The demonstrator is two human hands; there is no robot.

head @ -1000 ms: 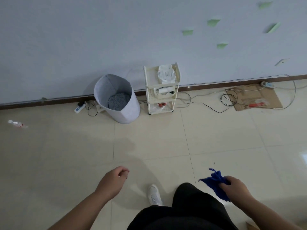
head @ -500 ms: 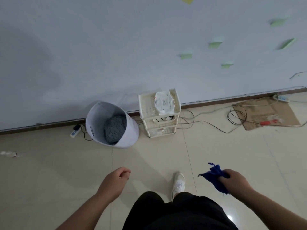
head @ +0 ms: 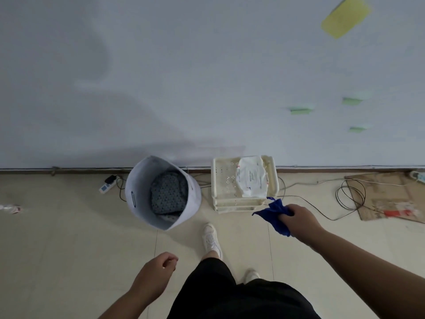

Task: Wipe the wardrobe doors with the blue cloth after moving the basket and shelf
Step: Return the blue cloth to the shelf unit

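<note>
Right grip [head: 299, 219] clenched round a crumpled deep-blue soft cloth [head: 274, 214], bunched, corners hanging loose, held low just in front of a cream perforated plastic tiered shelf [head: 224, 180]. A crinkled white wipes pack [head: 251, 178] lies on the top tier. Left grip [head: 156, 270] loosely curled, empty. A pale grey round felt basket [head: 138, 194] stands on the floor left of the shelf, with dark patterned fabric [head: 169, 194] inside.

We hold the blue cloth [head: 274, 214] bunched in our right hand [head: 299, 218], at the cream tiered shelf's [head: 224, 180] front corner. The pale round basket [head: 139, 189], holding patterned fabric [head: 169, 196], stands just left of it.
</note>
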